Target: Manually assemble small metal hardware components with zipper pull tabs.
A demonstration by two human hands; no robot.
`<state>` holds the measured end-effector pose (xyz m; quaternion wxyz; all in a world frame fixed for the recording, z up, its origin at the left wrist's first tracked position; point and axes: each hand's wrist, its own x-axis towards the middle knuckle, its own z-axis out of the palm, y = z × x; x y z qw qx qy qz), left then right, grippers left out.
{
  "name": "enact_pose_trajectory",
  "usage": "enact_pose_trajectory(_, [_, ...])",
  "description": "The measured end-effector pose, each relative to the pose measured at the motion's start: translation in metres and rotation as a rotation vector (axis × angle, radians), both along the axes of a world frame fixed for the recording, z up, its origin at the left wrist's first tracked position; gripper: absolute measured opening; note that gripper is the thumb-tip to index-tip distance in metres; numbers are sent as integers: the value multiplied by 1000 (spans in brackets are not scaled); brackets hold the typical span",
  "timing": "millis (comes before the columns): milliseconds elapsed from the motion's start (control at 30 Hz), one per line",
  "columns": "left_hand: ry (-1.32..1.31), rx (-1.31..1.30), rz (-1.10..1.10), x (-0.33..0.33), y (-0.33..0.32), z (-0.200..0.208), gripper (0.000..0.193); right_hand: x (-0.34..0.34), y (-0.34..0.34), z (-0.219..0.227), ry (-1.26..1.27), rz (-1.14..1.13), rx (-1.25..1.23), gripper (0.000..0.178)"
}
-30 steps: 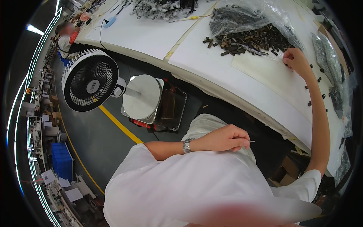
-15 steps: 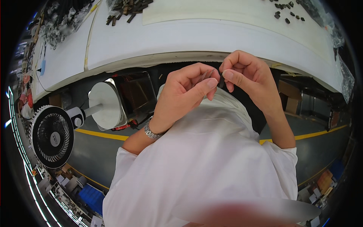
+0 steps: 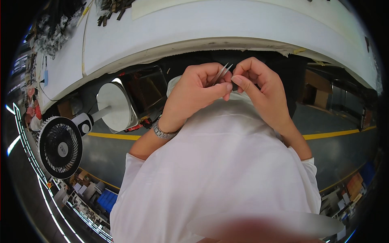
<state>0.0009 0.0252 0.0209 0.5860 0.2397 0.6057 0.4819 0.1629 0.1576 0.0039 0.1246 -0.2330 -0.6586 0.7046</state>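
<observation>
Two prongs of metal tweezers [image 3: 221, 74] stuck up, slightly apart, from the curled fingers of the left hand [image 3: 192, 91], which gripped them. Just beside it, the right hand [image 3: 261, 85] had thumb and forefinger bent together, pinching a small dark piece [image 3: 234, 86] mostly hidden between the hands. Both hands were near the front edge of the white table [image 3: 182, 28].

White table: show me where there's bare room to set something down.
On the white table, the widest bare patch runs along the front edge, right of the tape strip and in front of the pale sheet. A smaller one lies left of the tape, in front of the wrapped pile. The dark pieces and that pile crowd the upper left.
</observation>
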Motion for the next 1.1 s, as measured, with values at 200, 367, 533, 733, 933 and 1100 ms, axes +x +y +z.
enact_pose_trajectory(200, [318, 34, 115, 10, -1, -13, 6, -4, -15, -18, 37, -190, -28, 11])
enact_pose_trajectory(367, [429, 31, 121, 14, -1, -13, 7, 1, -18, -22, -3, -172, -135, 12])
enact_pose_trajectory(533, [599, 109, 148, 18, -3, -20, 7, 3, -21, -29, 17, -139, -275, 12])
enact_pose_trajectory(733, [889, 220, 59, 17, -4, -29, 8, 2, -16, -36, 49, -149, -424, 18])
enact_pose_trajectory(933, [767, 235, 140, 19, -13, -31, 16, 5, -18, -35, 16, -53, -473, 18])
enact_pose_trajectory(1100, [1110, 411, 41, 14, -7, -44, 15, 3, -17, -43, 24, -122, -768, 19])
